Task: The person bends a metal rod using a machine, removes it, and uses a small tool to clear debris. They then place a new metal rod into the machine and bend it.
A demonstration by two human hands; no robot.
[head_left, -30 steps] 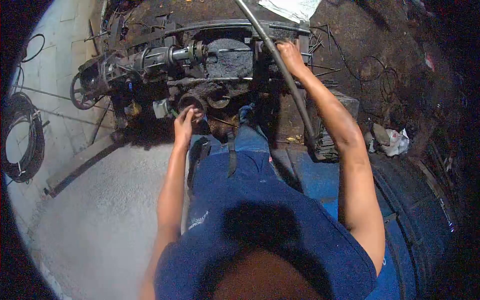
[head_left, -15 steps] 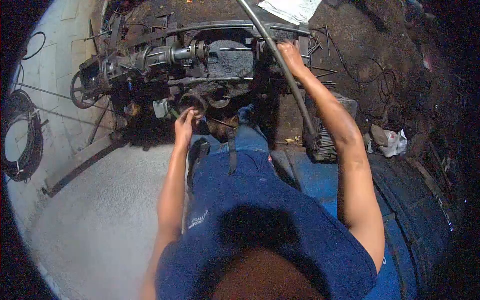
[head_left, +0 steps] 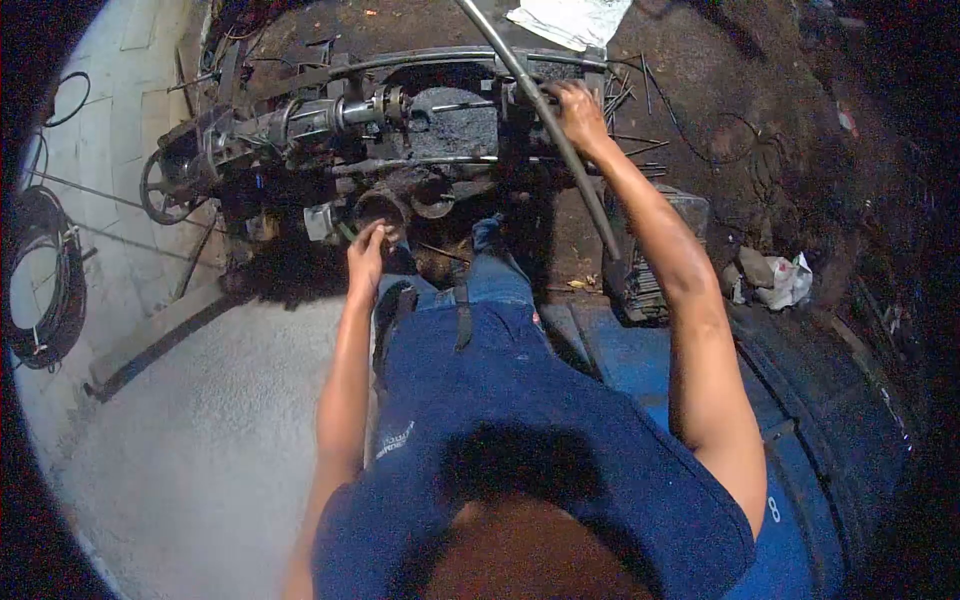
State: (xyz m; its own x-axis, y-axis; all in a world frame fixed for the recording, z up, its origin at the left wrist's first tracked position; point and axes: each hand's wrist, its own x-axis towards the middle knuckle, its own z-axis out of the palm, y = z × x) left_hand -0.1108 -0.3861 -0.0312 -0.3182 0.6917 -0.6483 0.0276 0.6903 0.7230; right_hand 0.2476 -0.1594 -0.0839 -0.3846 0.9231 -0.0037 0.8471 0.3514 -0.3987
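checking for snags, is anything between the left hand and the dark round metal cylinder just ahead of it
Nothing visible stands between the left hand and the cylinder; the fingertips overlap its near edge in view, though contact is unclear. The long bar slants beside the right hand, clear of that gap.

A likely white figure 8 (head_left: 773, 510) and some blurred lettering (head_left: 394, 440).
The figure is on a blue surface (head_left: 790, 560) at lower right; the lettering, on the navy shirt (head_left: 470, 375), cannot be read.
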